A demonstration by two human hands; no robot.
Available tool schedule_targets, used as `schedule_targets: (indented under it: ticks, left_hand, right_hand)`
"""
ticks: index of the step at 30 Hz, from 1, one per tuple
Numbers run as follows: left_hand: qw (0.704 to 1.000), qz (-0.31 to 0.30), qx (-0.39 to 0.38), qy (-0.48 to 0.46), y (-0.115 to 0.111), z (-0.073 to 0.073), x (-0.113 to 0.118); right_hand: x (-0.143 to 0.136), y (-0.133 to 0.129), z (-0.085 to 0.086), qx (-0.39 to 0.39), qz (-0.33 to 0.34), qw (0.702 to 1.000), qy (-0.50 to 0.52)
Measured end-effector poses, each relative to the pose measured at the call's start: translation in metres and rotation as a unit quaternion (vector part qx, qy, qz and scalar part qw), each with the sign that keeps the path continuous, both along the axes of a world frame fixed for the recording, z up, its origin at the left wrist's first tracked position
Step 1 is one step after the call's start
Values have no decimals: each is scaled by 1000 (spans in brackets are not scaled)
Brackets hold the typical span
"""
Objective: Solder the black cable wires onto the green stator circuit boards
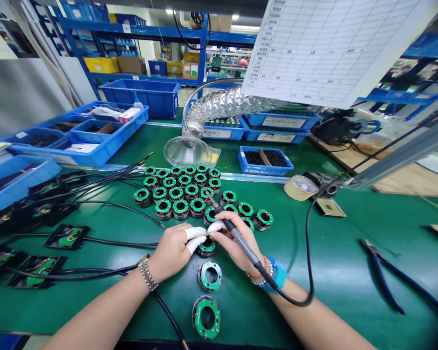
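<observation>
My left hand (173,250), with white cots on its fingertips, is closed in a pinch on a small thin green piece (207,235), too small to make out well. Across from it, my right hand (241,243) has its fingertips at the same piece. That hand also holds a soldering iron (245,247), its tip pointing up and away over the rows of motor stators. Just below my fingers sits a stator with a green ring board (206,247), partly covered by them. Nearer to me are two more stators, one with a ring board (210,276) and one closest (207,318).
Several stators (175,193) stand grouped ahead. Black cables with opened housings (67,237) lie left. A fume hood (188,151) on a foil duct stands behind them. On the right are pliers (377,257) and a tape roll (300,187). Blue bins (265,169) line the back.
</observation>
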State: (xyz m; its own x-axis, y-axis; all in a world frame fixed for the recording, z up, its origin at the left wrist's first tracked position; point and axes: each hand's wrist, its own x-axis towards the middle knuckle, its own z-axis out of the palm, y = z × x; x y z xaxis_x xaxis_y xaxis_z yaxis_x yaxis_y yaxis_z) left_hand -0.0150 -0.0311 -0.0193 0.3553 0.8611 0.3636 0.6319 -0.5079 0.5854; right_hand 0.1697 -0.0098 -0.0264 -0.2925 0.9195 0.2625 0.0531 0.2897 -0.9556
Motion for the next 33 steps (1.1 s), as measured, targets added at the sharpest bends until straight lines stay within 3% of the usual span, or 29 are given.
schedule_targets:
  ticks: [6, 13, 18, 23, 26, 29, 33]
  left_hand:
    - [991, 45, -79, -95, 3, 1, -2]
    - [989, 18, -114, -92, 3, -1, 0]
    - [979, 36, -160, -122, 3, 6, 6]
    - [973, 30, -211, -92, 12, 17, 10]
    - [978, 4, -207, -24, 17, 16, 12]
    - [985, -12, -174, -16, 17, 10, 14]
    - [984, -25, -169, -46, 14, 3, 15]
  right_hand:
    - [0, -1, -3, 64, -24, 997, -36]
    - [-1, -3, 1, 82, -22, 996, -15]
    - [1, -5, 4, 127, -36, 989, -61]
    - [21, -8, 20, 197, -55, 973, -111]
    - [40, -15, 30, 257, -53, 956, -135]
    - [57, -25, 33, 310, -58, 935, -160]
    - [68, -35, 29, 277, -84, 944, -157]
